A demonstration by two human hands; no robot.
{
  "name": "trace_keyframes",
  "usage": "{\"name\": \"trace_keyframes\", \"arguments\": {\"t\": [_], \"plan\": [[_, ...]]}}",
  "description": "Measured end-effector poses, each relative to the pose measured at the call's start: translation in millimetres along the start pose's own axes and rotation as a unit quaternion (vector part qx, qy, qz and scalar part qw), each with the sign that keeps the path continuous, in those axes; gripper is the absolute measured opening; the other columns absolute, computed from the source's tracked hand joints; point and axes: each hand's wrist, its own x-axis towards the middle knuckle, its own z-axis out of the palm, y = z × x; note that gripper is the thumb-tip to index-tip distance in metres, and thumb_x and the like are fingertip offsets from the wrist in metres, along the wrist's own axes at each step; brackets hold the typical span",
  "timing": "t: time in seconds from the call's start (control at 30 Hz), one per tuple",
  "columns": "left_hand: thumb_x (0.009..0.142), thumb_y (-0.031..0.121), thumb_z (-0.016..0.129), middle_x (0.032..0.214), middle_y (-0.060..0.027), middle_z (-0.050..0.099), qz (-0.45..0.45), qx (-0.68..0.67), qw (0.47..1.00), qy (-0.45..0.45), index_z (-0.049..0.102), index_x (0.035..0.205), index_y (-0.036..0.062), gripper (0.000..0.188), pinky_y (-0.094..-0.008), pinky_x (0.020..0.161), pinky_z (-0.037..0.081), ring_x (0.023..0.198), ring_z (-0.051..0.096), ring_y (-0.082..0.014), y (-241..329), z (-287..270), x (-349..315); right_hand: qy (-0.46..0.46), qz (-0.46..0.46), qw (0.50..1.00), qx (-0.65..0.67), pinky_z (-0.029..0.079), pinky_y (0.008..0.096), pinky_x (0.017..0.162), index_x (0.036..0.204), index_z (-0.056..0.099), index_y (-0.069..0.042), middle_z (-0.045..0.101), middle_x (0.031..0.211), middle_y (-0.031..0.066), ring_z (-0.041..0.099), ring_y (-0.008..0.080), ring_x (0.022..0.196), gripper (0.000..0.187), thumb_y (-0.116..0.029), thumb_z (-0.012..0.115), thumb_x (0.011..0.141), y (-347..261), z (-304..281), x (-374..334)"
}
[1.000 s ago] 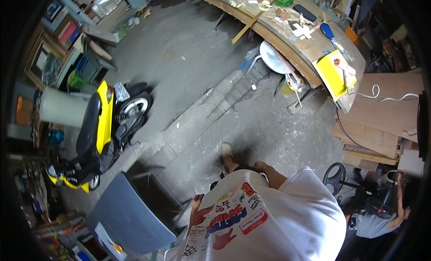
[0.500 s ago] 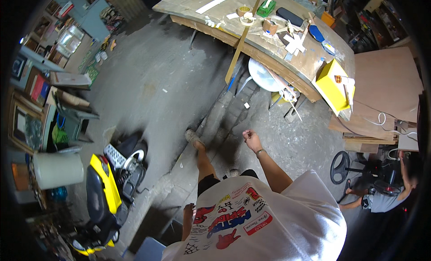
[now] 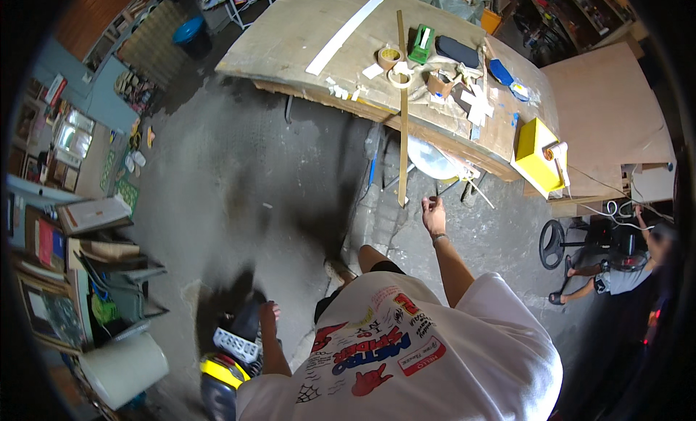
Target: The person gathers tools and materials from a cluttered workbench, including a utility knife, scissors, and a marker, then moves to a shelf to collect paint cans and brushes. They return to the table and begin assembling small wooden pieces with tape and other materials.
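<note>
My right hand [image 3: 433,217] hangs in front of me over the floor, a band at its wrist. Its fingers are loosely bent and apart, and I see nothing in them. Nearest to it is the low front edge of the worktable [image 3: 290,40], with a long brown strip [image 3: 404,149] jutting out past that edge. Low on the left, my left hand [image 3: 269,314] is loosely open beside a yellow and black motorbike [image 3: 225,369], with no thing visible in it. Neither hand touches anything that I can see.
On the table lie tape rolls [image 3: 389,56], a green tape dispenser [image 3: 421,44], a dark case [image 3: 457,51] and a yellow box [image 3: 539,156]. A round stool [image 3: 429,159] stands under its edge. Frames and chairs [image 3: 119,272] crowd the left. A person [image 3: 629,276] sits at right.
I have stepped forward and turned, so the table is nearer and the motorbike slides lower. My left hand has swung out into fuller view. My right hand has moved toward the table.
</note>
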Motion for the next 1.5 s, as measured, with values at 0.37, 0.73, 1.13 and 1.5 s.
{"name": "trace_keyframes", "arguments": {"t": [0.37, 0.73, 1.13, 1.5], "plan": [[0.097, 0.026, 0.058, 0.1, -0.0043, 0.068, 0.139, 0.254, 0.957, 0.018, 0.06, 0.117, 0.0067, 0.027, -0.0269, 0.064, 0.046, 0.081, 0.064, -0.0138, 247, 141, 103, 0.092, -0.013, 0.995, -0.026, 0.046, 0.0494, 0.096, 0.128, 0.046, 0.003, 0.057, 0.122, 0.0303, 0.056, 0.0464, 0.113, 0.062, -0.039, 0.069, 0.089, -121, 94, 135], [0.096, 0.021, 0.062, 0.109, -0.0165, 0.064, 0.365, 0.438, 0.819, 0.066, 0.057, 0.113, -0.0004, 0.028, -0.0385, 0.085, 0.053, 0.099, 0.064, -0.0301, 413, 327, 200, 0.15, 0.12, 0.979, -0.075, 0.055, 0.0462, 0.075, 0.095, 0.067, -0.003, 0.072, 0.089, 0.0185, 0.07, 0.0373, 0.085, 0.039, -0.041, 0.067, 0.09, -170, 105, 189], [0.074, 0.037, 0.083, 0.126, -0.023, 0.051, 0.549, 0.565, 0.614, -0.048, 0.043, 0.131, -0.0005, 0.079, -0.0499, 0.105, 0.036, 0.122, 0.045, -0.041, 581, 687, 385, 0.254, 0.213, 0.928, -0.169, 0.055, 0.0443, 0.064, 0.092, 0.068, -0.013, 0.072, 0.079, 0.0125, 0.07, 0.035, 0.073, 0.027, -0.039, 0.071, 0.087, -284, 87, 153], [0.07, 0.017, 0.074, 0.115, -0.022, 0.052, 0.447, 0.474, 0.744, -0.144, 0.047, 0.125, -0.0011, 0.064, -0.0464, 0.098, 0.044, 0.113, 0.052, -0.0382, 627, 699, 420, 0.306, 0.255, 0.917, -0.022, 0.048, 0.0328, 0.057, 0.085, 0.064, 0.0, 0.063, 0.065, 0.0126, 0.06, 0.0172, 0.056, 0.03, -0.027, 0.078, 0.084, -396, 115, 157]]}}
